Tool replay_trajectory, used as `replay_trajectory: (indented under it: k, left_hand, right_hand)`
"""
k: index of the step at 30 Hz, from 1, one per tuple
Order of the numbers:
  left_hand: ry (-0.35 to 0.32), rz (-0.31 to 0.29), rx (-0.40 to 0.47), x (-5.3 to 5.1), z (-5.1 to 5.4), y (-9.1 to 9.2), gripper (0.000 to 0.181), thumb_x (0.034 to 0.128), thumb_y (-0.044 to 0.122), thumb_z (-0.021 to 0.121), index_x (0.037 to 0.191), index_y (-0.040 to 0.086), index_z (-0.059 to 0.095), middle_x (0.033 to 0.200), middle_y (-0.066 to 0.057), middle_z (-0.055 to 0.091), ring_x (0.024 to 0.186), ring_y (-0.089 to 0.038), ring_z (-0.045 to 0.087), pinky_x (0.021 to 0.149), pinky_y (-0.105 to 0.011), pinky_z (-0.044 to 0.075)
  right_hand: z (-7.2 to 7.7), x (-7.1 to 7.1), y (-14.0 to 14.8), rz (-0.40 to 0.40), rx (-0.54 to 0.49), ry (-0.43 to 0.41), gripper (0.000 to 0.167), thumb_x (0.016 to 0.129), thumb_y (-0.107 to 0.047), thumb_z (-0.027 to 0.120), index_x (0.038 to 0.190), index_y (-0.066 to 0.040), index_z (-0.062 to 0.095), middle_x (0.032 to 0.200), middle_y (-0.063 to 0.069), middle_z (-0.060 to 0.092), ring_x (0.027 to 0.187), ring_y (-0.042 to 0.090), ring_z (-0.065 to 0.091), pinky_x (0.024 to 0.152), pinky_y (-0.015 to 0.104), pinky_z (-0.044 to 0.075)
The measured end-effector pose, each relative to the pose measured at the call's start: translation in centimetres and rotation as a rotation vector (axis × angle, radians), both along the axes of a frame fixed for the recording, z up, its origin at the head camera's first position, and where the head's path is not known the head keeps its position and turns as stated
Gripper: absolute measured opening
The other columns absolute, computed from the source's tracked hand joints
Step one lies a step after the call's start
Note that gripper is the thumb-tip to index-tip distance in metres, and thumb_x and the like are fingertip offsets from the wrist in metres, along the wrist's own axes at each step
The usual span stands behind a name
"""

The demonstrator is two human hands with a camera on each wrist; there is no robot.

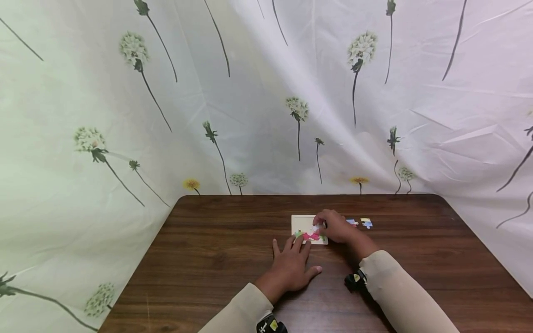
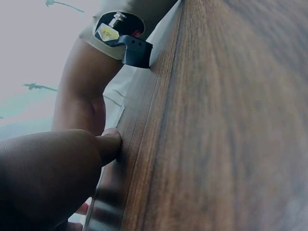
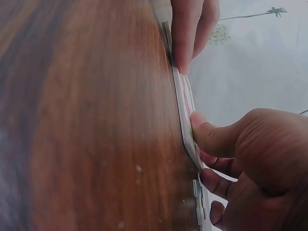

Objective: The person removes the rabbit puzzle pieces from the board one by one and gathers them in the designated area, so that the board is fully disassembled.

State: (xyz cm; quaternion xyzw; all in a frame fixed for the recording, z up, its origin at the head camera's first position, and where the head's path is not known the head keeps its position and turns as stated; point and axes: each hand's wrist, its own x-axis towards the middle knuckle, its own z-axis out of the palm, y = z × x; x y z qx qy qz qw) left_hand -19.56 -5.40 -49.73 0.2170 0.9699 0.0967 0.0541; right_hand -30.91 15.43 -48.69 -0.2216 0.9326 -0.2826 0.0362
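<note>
A small jigsaw puzzle board (image 1: 301,220) lies on the table, its near part filled with pink and green pieces and its far part bare and cream. My left hand (image 1: 292,267) rests flat with spread fingers, the fingertips touching the near edge of the board. Over the board's right side, my right hand (image 1: 335,227) bends its fingers and thumb around a pale puzzle piece (image 1: 316,228), mostly hidden beneath them. In the right wrist view the right thumb (image 3: 204,134) touches the board's face, with the left fingers (image 3: 187,38) on it farther off.
Just right of the board lie loose puzzle pieces: a blue and pink one (image 1: 352,222) partly behind my right hand, and a blue and yellow one (image 1: 366,223). The brown wooden table (image 1: 216,249) meets a white flower-printed curtain (image 1: 266,138) at its back edge.
</note>
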Motion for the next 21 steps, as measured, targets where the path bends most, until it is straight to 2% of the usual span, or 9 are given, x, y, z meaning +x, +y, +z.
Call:
replay_trajectory:
  k: [5, 11, 16, 21]
  left_hand:
    - [0.007, 0.004, 0.002, 0.16, 0.05, -0.01, 0.08, 0.1069, 0.07, 0.052, 0.169, 0.021, 0.043, 0.178, -0.005, 0.035, 0.166, -0.032, 0.03, 0.127, -0.083, 0.016]
    - [-0.002, 0.004, 0.008, 0.12, 0.18, -0.06, 0.08, 0.1072, 0.07, 0.052, 0.17, 0.02, 0.043, 0.179, -0.006, 0.034, 0.167, -0.032, 0.029, 0.127, -0.083, 0.016]
    - [0.001, 0.004, 0.002, 0.26, 0.45, -0.1, 0.081, 0.1069, 0.07, 0.052, 0.169, 0.02, 0.043, 0.179, -0.006, 0.035, 0.166, -0.032, 0.03, 0.127, -0.083, 0.017]
    - [0.008, -0.002, 0.003, 0.19, 0.31, -0.11, 0.081, 0.107, 0.07, 0.052, 0.169, 0.02, 0.043, 0.178, -0.006, 0.035, 0.166, -0.032, 0.03, 0.126, -0.083, 0.017]
  right_hand:
    - [0.03, 0.01, -0.25, -0.048, 0.012, -0.039, 0.013, 0.098, -0.006, 0.08, 0.103, -0.016, 0.074, 0.104, 0.004, 0.067, 0.097, 0.022, 0.059, 0.09, 0.047, 0.043]
    - [0.25, 0.21, -0.39, -0.074, -0.011, -0.044, 0.019, 0.096, -0.005, 0.083, 0.102, -0.018, 0.07, 0.1, 0.002, 0.067, 0.093, 0.02, 0.058, 0.088, 0.045, 0.035]
    - [0.38, 0.25, -0.56, -0.093, -0.018, -0.047, 0.021, 0.095, -0.008, 0.085, 0.1, -0.019, 0.067, 0.098, 0.001, 0.067, 0.093, 0.02, 0.059, 0.09, 0.047, 0.033]
    - [0.46, 0.32, -0.7, -0.097, -0.009, -0.061, 0.021, 0.095, -0.008, 0.085, 0.1, -0.018, 0.067, 0.097, 0.0, 0.068, 0.092, 0.02, 0.06, 0.092, 0.049, 0.034]
